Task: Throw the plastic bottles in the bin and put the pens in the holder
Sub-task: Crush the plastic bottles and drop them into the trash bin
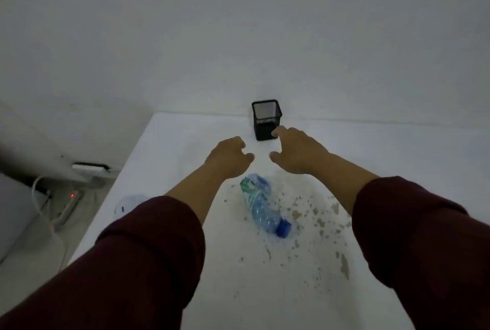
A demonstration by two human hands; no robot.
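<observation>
A crushed clear plastic bottle [261,203] with a green label and a blue cap lies on its side on the white table [384,159], cap toward me. A black mesh pen holder [266,119] stands upright near the table's far edge. My left hand [230,157] hovers beyond the bottle with its fingers curled and nothing in it. My right hand [297,152] is spread just in front of the holder, its fingertips close to the holder's base, holding nothing. A second pale bottle-like object [127,205] peeks out behind my left sleeve. No pens are in view.
The table has brown stains [318,221] to the right of the bottle. On the floor to the left lie a power strip with a red light [69,201], white cables and a white box [88,168]. A bare wall rises behind the table.
</observation>
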